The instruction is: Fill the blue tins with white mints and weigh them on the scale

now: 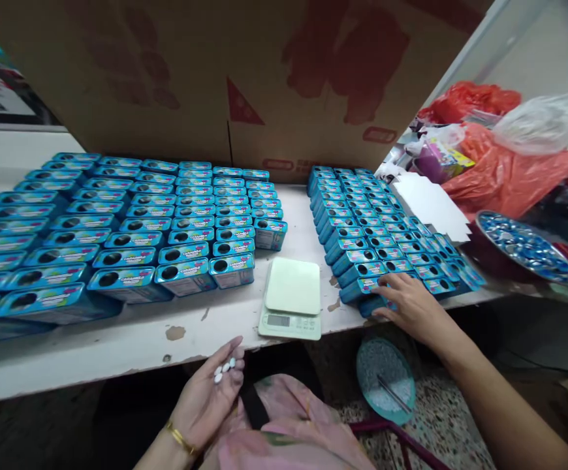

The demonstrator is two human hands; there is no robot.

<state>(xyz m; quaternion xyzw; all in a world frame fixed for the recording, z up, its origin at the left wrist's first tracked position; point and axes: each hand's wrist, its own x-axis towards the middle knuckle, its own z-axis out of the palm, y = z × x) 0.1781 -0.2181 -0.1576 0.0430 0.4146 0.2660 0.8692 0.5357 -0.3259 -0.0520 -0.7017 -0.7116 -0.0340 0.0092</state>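
Several small white candies (226,367) lie in my left hand (215,385), palm up with the fingers curled loosely around them, just below the table edge. My right hand (404,303) reaches over the front of the right block of blue tins (362,238); its thumb and fingers are on a tin at the near corner. A pale green kitchen scale (292,287) with nothing on its plate sits between the two blocks. Rows of blue tins with round dark openings (181,271) fill the left side.
A large cardboard box (205,72) stands behind the tins. At right are white card sheets (428,202), red plastic bags (504,170) and a bowl of blue-silver lids (523,245). A teal tub of white pieces with a scoop (384,375) is below the table.
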